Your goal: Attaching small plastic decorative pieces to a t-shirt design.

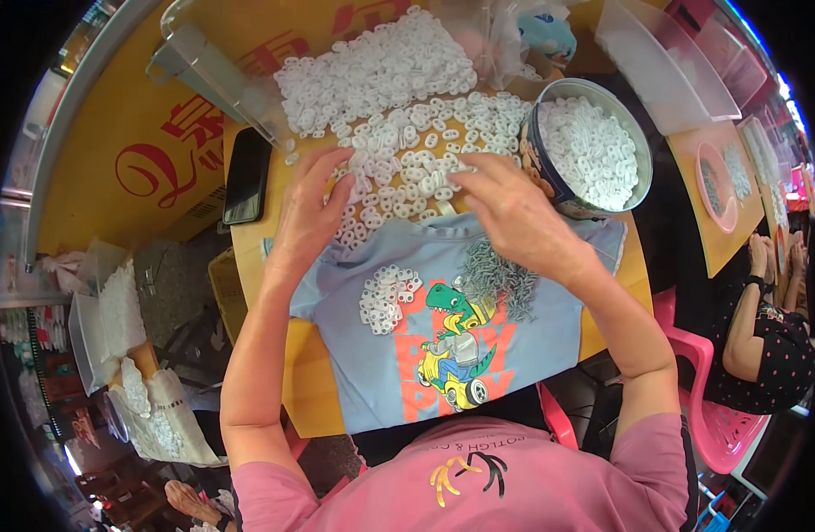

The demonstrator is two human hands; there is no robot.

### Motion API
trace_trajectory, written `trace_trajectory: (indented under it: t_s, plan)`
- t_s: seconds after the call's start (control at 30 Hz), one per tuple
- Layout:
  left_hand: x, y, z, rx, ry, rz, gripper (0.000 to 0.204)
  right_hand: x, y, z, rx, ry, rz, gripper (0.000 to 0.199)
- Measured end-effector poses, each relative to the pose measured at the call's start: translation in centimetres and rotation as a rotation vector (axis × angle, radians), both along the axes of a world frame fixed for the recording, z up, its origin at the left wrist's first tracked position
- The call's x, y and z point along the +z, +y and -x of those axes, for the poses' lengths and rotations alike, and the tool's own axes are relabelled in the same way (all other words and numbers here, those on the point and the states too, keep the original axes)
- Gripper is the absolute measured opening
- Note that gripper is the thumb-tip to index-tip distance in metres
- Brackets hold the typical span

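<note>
Loose white plastic pieces, small ovals with two holes each, form a spread pile [385, 142] on the yellow table. At the pile's left edge my left hand [314, 208] is open, thumb and fingers apart and curved toward the pieces. My right hand [518, 213] reaches in from the other side, its bent fingers open at the pieces with no piece visibly gripped. Below the hands lies a blue T-shirt [363, 372] with a printed dinosaur on a scooter. On it rest a small group of white pieces [388, 300] and a heap of grey screws [505, 282], partly under my right forearm.
A round tin [642, 142] full of white pieces stands right of the pile. A dark phone [248, 177] lies at the table's left edge. A clear plastic bin [217, 84] lies tipped behind. To the right another person [753, 346] sits by a pink chair [713, 426].
</note>
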State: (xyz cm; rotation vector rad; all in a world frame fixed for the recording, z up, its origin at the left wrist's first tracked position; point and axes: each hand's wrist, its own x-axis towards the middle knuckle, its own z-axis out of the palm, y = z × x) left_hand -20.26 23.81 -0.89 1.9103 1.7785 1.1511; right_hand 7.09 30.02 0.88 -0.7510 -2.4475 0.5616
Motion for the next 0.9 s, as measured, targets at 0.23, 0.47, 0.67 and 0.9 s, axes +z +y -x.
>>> trace_trajectory:
  t_s: [0.23,0.47,0.67,0.9]
  plan:
    - [0.7,-1.1,0.5,0.072,0.156,0.004,0.027,-0.2,1.5,-0.1,-0.136,0.044,-0.066,0.02]
    - [0.1,-0.9,1.1,0.057,0.101,0.041,0.026,-1.3,5.6,3.7,-0.305,-0.162,-0.116,0.016]
    - [0.6,-1.2,1.1,0.091,0.004,0.003,0.025,-1.4,6.9,5.2,-0.338,-0.492,-0.148,0.022]
    - [-0.1,-1.4,0.6,0.105,-0.075,0.021,0.025,-0.5,6.8,4.6,-0.225,-0.222,0.206,0.02]
